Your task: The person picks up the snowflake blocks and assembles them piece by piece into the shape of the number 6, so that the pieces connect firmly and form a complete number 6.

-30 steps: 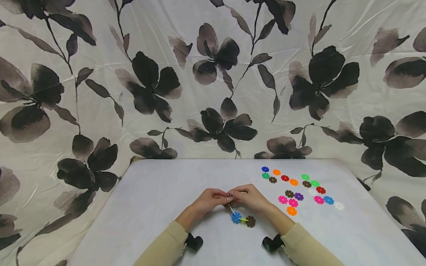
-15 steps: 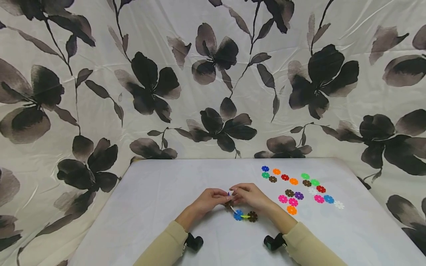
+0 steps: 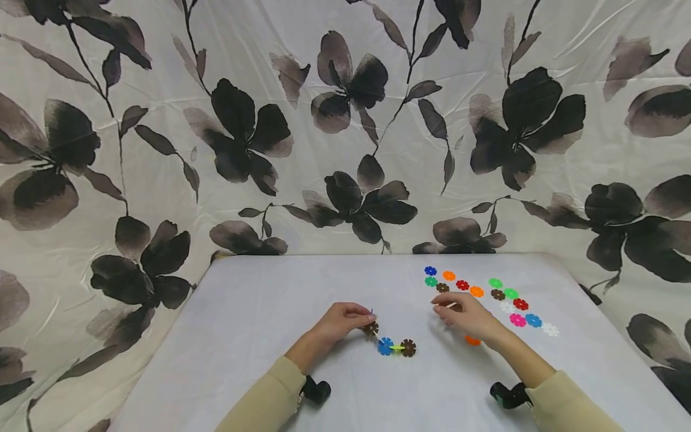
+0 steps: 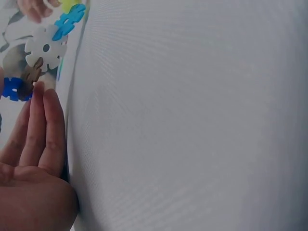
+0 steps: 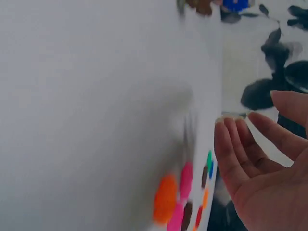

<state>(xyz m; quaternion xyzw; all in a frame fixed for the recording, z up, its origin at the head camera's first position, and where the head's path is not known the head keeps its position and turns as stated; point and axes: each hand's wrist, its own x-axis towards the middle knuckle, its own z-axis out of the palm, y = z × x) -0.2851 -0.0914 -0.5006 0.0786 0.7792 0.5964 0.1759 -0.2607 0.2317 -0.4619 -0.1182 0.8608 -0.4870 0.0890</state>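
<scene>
My left hand [image 3: 339, 323] pinches one end of a chain of interlocking flower-shaped plastic discs. In the left wrist view a dark blue disc [image 4: 13, 88] sits at the fingertips, slotted into a brown disc [image 4: 31, 81]. A white disc [image 4: 44, 47] follows, then a light blue disc [image 4: 70, 21]. Seen from the head, the chain continues with a yellow disc [image 3: 397, 348] on edge and another brown disc [image 3: 408, 348] at its far end. My right hand [image 3: 471, 316] hovers over the loose discs, its fingers gently bent with nothing between them.
Loose flower discs in many colours lie at the back right of the white table [image 3: 259, 288], among them an orange disc [image 3: 477, 291], a red disc [image 3: 520, 304] and a green disc [image 3: 495, 282]. The right hand covers several. Floral cloth [image 3: 345, 120] hangs behind.
My right hand has left the chain and moved right, over the loose discs. The left hand keeps its pinch and has barely moved. The chain's hanging end shifted slightly right.
</scene>
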